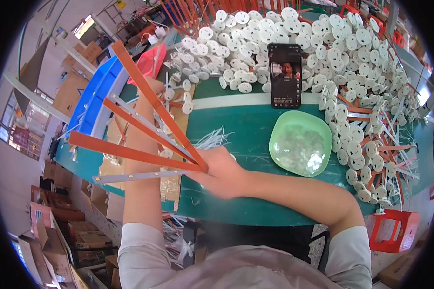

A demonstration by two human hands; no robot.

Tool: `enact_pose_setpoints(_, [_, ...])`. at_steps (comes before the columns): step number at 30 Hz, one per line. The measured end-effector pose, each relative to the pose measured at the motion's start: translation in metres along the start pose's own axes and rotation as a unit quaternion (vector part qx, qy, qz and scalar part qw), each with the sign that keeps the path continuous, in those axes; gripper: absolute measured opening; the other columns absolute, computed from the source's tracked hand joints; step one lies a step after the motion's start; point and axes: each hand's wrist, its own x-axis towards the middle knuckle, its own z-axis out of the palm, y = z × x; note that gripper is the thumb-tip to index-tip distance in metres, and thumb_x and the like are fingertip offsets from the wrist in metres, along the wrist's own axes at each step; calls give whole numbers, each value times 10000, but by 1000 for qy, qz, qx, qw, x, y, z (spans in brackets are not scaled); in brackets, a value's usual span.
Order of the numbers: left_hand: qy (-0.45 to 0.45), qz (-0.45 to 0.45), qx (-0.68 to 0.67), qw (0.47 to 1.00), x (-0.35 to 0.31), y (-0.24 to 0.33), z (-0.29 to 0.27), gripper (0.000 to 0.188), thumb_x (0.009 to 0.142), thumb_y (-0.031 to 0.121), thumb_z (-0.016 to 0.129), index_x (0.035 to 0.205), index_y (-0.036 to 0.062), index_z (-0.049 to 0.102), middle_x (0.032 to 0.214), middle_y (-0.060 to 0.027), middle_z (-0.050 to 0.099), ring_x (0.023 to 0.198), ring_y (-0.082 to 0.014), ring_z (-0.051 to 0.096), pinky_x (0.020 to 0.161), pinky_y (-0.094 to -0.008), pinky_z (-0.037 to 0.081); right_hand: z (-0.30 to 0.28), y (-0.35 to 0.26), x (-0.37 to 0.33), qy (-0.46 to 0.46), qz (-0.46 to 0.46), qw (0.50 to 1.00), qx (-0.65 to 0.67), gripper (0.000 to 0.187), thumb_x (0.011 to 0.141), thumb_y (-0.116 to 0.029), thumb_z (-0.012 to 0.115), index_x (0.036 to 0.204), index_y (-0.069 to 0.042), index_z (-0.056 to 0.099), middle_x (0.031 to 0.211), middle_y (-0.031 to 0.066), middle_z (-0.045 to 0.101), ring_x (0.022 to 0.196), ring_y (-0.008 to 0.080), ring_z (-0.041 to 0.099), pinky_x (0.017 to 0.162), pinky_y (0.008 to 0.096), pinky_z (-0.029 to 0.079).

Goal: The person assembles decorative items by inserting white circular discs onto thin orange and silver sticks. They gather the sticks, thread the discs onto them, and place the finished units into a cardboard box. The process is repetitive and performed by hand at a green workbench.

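Observation:
My right hand (pixel 222 172) is closed round one end of a small fan of LED strips (pixel 135 155), in front of my body. Some of the strips show plain orange-brown faces; others show pale faces dotted with small yellow chips. The free ends spread up and left, crossing over my left forearm. My left hand (pixel 151 85) reaches far across the table, beside a red plastic bag (pixel 152 61) and a few white round discs (pixel 187 96). Its fingers are hidden behind a strip and too indistinct to read.
A big heap of white discs (pixel 255 29) with wires and strips covers the table's back and right. A phone (pixel 284 77) stands against it. A green bowl (pixel 301 144) holds small clear pieces. At left is a blue bin (pixel 94 98); a red stool (pixel 395 231) stands at right.

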Motion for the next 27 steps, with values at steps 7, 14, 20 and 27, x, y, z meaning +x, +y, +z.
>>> enact_pose_setpoints(7, [-110, -7, -163, 981, 7, -74, -69, 227, 749, 202, 721, 867, 8, 722, 623, -73, 640, 497, -159, 592, 455, -300, 444, 4, -9, 4, 22, 96, 995, 29, 226, 867, -233, 662, 863, -16, 598, 638, 73, 545, 575, 170, 518, 561, 333, 427])
enact_pose_setpoints(14, [-59, 21, -540, 839, -162, -40, -167, 217, 798, 145, 750, 959, 10, 699, 563, 28, 524, 427, -36, 378, 400, -215, 247, -5, -38, -2, 156, 101, 982, 43, 274, 855, -276, 703, 802, -47, 565, 590, -37, 425, 553, 70, 382, 505, 272, 333])
enact_pose_setpoints(20, [16, 98, -648, 755, -333, 31, -146, 222, 772, 10, 711, 986, -26, 667, 859, -68, 674, 734, -116, 607, 617, -256, 466, -12, -93, -24, 217, 106, 968, -67, 683, 627, -436, 843, 1049, 23, 565, 752, 83, 635, 648, 168, 590, 654, 312, 484])
enact_pose_setpoints(27, [-122, 104, -619, 769, -386, 51, -129, 269, 736, 4, 720, 986, -17, 620, 689, -38, 607, 467, -68, 508, 356, -216, 337, 17, -70, -40, 263, 45, 959, 92, 255, 864, -240, 652, 1026, -47, 691, 726, 117, 681, 685, 214, 656, 686, 333, 505])
